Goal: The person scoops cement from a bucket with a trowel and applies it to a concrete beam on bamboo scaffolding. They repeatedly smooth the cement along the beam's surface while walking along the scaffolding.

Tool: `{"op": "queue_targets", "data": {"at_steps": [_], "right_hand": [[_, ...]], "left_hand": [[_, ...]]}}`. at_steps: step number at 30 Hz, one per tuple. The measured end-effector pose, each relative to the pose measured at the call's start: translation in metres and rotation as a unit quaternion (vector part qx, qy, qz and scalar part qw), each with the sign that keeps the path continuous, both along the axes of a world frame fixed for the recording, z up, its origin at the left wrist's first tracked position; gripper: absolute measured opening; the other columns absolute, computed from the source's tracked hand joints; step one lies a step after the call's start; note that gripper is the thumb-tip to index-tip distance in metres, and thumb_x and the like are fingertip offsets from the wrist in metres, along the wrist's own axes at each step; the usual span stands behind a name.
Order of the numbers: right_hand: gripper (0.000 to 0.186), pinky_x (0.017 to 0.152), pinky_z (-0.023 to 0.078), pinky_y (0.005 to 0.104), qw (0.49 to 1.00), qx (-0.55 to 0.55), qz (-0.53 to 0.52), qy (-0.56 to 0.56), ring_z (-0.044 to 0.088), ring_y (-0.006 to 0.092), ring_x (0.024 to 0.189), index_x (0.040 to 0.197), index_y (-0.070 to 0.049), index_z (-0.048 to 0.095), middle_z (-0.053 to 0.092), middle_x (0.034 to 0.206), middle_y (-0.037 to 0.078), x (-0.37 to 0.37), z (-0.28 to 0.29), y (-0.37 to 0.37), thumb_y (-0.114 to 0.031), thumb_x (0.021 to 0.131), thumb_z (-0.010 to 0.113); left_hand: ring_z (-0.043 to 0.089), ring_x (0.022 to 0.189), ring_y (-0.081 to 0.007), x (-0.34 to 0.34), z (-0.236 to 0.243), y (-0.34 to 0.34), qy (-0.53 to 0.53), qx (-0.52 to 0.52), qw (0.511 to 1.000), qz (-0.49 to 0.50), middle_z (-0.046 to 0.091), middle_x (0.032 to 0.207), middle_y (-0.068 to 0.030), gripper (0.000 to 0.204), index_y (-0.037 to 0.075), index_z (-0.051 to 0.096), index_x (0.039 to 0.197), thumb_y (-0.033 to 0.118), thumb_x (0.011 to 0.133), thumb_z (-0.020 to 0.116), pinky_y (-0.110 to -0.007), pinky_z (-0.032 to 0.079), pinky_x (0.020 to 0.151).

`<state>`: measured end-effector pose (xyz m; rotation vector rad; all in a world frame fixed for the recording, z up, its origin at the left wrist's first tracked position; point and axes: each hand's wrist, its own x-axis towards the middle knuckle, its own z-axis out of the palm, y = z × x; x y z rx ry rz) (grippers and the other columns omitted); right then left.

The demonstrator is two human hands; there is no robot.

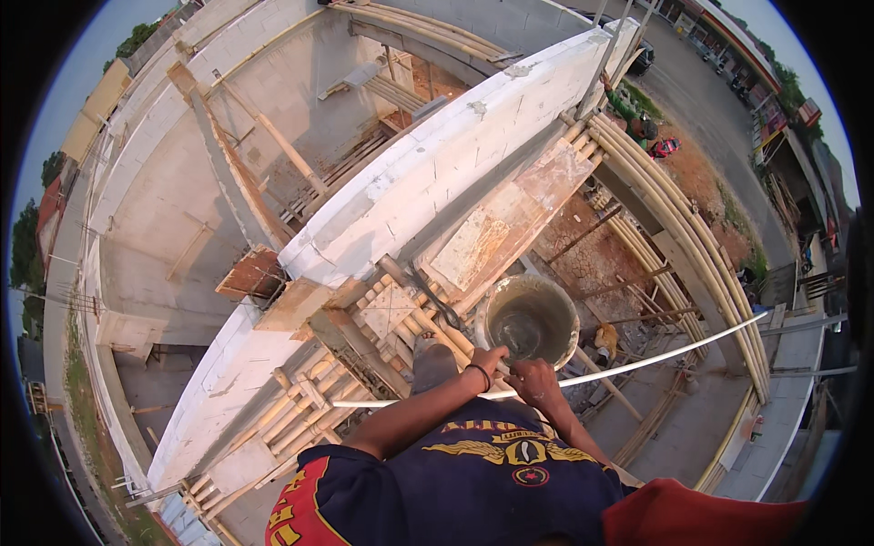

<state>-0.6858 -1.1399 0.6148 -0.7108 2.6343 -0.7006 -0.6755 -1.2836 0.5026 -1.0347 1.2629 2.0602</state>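
A round bucket [572,320], crusted pale round its rim with wet grey mortar inside, is right in front of me by the bamboo platform. My left hand [490,358], with a dark band at its wrist, is closed at the near side of the bucket. Close beside it, my right hand [535,380] is closed at the same edge, its skin smeared grey. Whether the fingers grip the rim or a handle is hidden. A long thin white strip [660,355] curves across under my hands; I cannot tell whether either touches it.
Bamboo poles [314,400] form the platform under me. A mortar-stained board [510,227] lies beyond the bucket, along a white block wall [401,164]. To the right the structure drops to lower ground, edged by bamboo poles [674,196]. Another person [637,127] is at the far right.
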Motion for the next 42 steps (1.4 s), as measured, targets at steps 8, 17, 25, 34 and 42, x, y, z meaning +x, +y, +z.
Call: {"op": "queue_targets", "data": {"at_steps": [8,17,25,34,42], "right_hand": [[0.022,0.064,0.047,0.0433,0.981,-0.071,-0.162,0.084,0.062,0.035,0.07,0.073,-0.002,0.064,0.064,0.07,0.016,-0.102,0.028,-0.102,-0.02,0.084,0.064],[0.038,0.053,0.037,0.0332,0.918,-0.139,-0.365,-0.066,0.047,0.012,0.055,0.067,0.0,0.058,0.051,0.057,0.003,-0.154,-0.013,-0.085,-0.028,0.094,0.056],[0.04,0.065,0.045,0.0362,0.902,-0.109,-0.394,-0.142,0.058,0.0193,0.068,0.083,0.004,0.066,0.064,0.071,0.012,-0.142,-0.051,-0.052,-0.035,0.091,0.06],[0.04,0.054,0.037,0.0268,0.885,-0.184,-0.385,-0.189,0.048,0.0088,0.059,0.073,-0.002,0.063,0.055,0.065,0.0,-0.164,-0.052,-0.07,-0.037,0.094,0.06],[0.043,0.058,0.04,0.0274,0.924,-0.213,-0.267,-0.17,0.049,0.0108,0.062,0.074,-0.001,0.064,0.055,0.066,0.001,-0.261,-0.023,-0.197,-0.039,0.094,0.059]], "left_hand": [[0.057,0.091,-0.0208,-0.069,0.026,-0.117,0.045,0.015,0.999,0.007,0.056,0.106,-0.0108,0.084,-0.003,0.042,0.13,0.057,0.079,0.07,-0.036,0.05,0.073],[0.059,0.112,-0.0346,0.012,-0.024,-0.26,0.206,-0.317,0.836,-0.397,0.057,0.126,-0.0275,0.085,-0.008,0.044,0.134,0.054,0.081,0.064,-0.039,0.046,0.095],[0.058,0.108,-0.0379,0.129,0.041,-0.339,0.093,-0.303,0.799,-0.511,0.063,0.106,-0.0237,0.048,-0.002,0.06,0.113,0.038,0.087,0.06,-0.045,0.046,0.092],[0.065,0.1,-0.0367,0.104,0.194,-0.312,0.043,-0.293,0.629,-0.719,0.066,0.108,-0.0192,0.038,0.011,0.059,0.12,0.029,0.086,0.055,-0.049,0.052,0.083],[0.064,0.1,-0.0359,0.064,0.215,-0.353,0.003,-0.285,0.632,-0.721,0.065,0.11,-0.0191,0.043,0.01,0.057,0.122,0.031,0.084,0.057,-0.048,0.052,0.083]]}}
